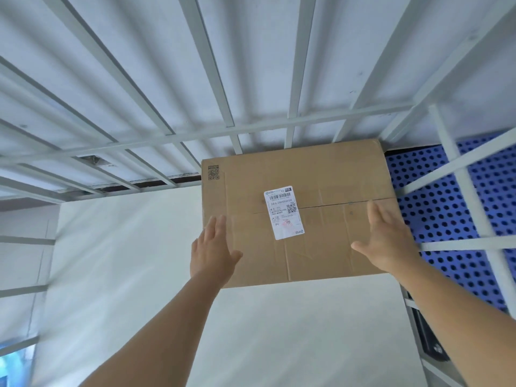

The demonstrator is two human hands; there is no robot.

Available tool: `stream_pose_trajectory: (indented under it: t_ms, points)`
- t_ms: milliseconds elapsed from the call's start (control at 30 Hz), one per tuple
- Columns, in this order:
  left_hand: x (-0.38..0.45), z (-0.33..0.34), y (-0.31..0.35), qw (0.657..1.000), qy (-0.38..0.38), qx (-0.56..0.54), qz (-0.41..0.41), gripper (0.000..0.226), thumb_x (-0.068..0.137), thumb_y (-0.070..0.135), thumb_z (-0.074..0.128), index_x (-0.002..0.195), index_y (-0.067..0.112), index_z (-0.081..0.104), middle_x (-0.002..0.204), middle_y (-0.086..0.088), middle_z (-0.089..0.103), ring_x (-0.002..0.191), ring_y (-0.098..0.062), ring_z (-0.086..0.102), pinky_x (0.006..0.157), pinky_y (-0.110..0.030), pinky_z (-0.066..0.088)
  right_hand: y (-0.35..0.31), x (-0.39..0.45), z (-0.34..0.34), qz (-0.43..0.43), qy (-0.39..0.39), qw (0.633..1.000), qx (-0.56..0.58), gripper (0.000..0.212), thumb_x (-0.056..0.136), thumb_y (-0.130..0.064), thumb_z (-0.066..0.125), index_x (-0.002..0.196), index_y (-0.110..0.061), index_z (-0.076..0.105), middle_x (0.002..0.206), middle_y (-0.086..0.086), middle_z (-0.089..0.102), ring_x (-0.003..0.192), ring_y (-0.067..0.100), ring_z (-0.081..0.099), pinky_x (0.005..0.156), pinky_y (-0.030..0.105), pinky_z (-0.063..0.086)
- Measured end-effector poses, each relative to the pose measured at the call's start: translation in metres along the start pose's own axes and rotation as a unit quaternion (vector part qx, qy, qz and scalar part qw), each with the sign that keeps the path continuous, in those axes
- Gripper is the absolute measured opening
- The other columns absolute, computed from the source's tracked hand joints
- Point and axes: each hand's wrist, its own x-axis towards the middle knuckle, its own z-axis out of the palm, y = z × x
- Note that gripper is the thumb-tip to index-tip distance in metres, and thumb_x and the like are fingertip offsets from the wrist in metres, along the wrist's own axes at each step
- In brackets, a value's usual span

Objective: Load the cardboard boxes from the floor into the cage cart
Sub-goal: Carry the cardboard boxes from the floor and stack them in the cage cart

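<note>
Fingers (216, 227) straight on cardboard box (312, 174).

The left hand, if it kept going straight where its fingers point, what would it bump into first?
Probably the cardboard box. The left hand is open, its fingers pointing at the box's near left edge, though depth is hard to judge.

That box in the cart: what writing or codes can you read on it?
"Y3": top right of the white shipping label on the cardboard box.
"WU": lower left of that label.
Barcode, code line and small print on the label: too blurred to read.
Printed square code at the box's far left corner: no readable words.
</note>
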Motion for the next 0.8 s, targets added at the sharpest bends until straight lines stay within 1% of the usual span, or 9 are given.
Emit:
stream_pose_trajectory:
  t_ms: [133, 267, 333, 367, 433, 533, 633, 700, 800]
  points:
    - [-0.046, -0.046, 0.014, 0.998, 0.019, 0.028, 0.047, 0.087, 0.09, 0.039, 0.06, 0.154, 0.026, 0.003, 0.161, 0.007, 0.005, 0.146, -0.016, 0.013, 0.119, -0.033, 0.014, -0.021, -0.056, -0.038, -0.037, 0.014, 0.999, -0.022, 0.101, 0.09, -0.051, 0.06, 0.156, -0.014, -0.007, 0.165, 0.005, -0.001, 0.151, 0.024, 0.004, 0.119, 0.041, 0.014]
    - [-0.098, -0.1, 0.029, 0.997, 0.032, 0.029, 0.066, 0.087, 0.089, 0.039, 0.06, 0.154, 0.024, 0.005, 0.161, 0.005, 0.008, 0.147, -0.017, 0.014, 0.119, -0.035, 0.014, -0.038, -0.12, -0.085, -0.058, 0.036, 0.998, 0.01, 0.099, 0.091, -0.05, 0.059, 0.156, -0.015, -0.008, 0.165, 0.003, -0.003, 0.151, 0.023, 0.002, 0.12, 0.041, 0.01]
    - [-0.191, -0.158, 0.049, 0.988, 0.067, 0.046, 0.134, 0.086, 0.09, 0.039, 0.06, 0.154, 0.024, 0.005, 0.161, 0.004, 0.008, 0.147, -0.017, 0.014, 0.119, -0.034, 0.014, -0.026, -0.23, -0.139, -0.046, 0.076, 0.996, 0.011, 0.098, 0.092, -0.05, 0.058, 0.156, -0.016, -0.008, 0.165, 0.002, -0.005, 0.151, 0.022, 0.0, 0.12, 0.04, 0.008]
    - [-0.192, -0.158, 0.05, 0.986, 0.069, 0.053, 0.145, 0.086, 0.09, 0.04, 0.06, 0.154, 0.023, 0.005, 0.161, 0.003, 0.008, 0.147, -0.017, 0.014, 0.119, -0.034, 0.014, -0.027, -0.23, -0.135, -0.054, 0.072, 0.996, 0.008, 0.098, 0.092, -0.05, 0.058, 0.156, -0.016, -0.008, 0.165, 0.001, -0.006, 0.151, 0.022, -0.001, 0.12, 0.04, 0.008]
    - [-0.238, -0.183, 0.073, 0.97, 0.101, 0.05, 0.215, 0.085, 0.09, 0.041, 0.059, 0.154, 0.023, 0.005, 0.161, 0.003, 0.008, 0.147, -0.018, 0.014, 0.119, -0.035, 0.014, -0.012, -0.291, -0.154, -0.02, 0.132, 0.991, 0.031, 0.098, 0.092, -0.05, 0.058, 0.156, -0.016, -0.008, 0.165, 0.002, -0.006, 0.151, 0.021, -0.002, 0.121, 0.04, 0.007]
    - [-0.239, -0.187, 0.078, 0.969, 0.103, 0.048, 0.217, 0.086, 0.09, 0.039, 0.06, 0.154, 0.024, 0.006, 0.161, 0.004, 0.009, 0.147, -0.017, 0.014, 0.118, -0.034, 0.015, -0.016, -0.291, -0.15, -0.036, 0.125, 0.99, 0.048, 0.097, 0.092, -0.051, 0.056, 0.156, -0.015, -0.006, 0.165, 0.003, -0.005, 0.151, 0.021, -0.002, 0.121, 0.041, 0.006]
    - [-0.25, -0.185, 0.068, 0.968, 0.107, 0.049, 0.221, 0.085, 0.09, 0.036, 0.06, 0.154, 0.025, 0.006, 0.161, 0.005, 0.008, 0.146, -0.017, 0.015, 0.117, -0.032, 0.015, -0.026, -0.304, -0.147, -0.05, 0.116, 0.991, 0.052, 0.094, 0.093, -0.054, 0.053, 0.156, -0.015, -0.005, 0.165, 0.003, -0.003, 0.151, 0.022, -0.001, 0.121, 0.042, 0.007]
    - [-0.255, -0.184, 0.064, 0.971, 0.105, 0.043, 0.213, 0.084, 0.09, 0.035, 0.059, 0.154, 0.024, 0.006, 0.16, 0.005, 0.009, 0.146, -0.017, 0.015, 0.117, -0.031, 0.015, -0.027, -0.311, -0.145, -0.052, 0.111, 0.991, 0.059, 0.093, 0.094, -0.054, 0.051, 0.156, -0.016, -0.007, 0.165, 0.003, -0.005, 0.151, 0.021, -0.003, 0.121, 0.042, 0.006]
    - [-0.294, -0.19, 0.07, 0.956, 0.108, 0.045, 0.268, 0.084, 0.09, 0.037, 0.058, 0.154, 0.025, 0.005, 0.16, 0.005, 0.012, 0.146, -0.017, 0.015, 0.117, -0.032, 0.017, -0.015, -0.365, -0.151, -0.017, 0.138, 0.988, 0.061, 0.093, 0.094, -0.055, 0.05, 0.156, -0.016, -0.007, 0.165, 0.002, -0.004, 0.152, 0.021, -0.003, 0.121, 0.042, 0.006]
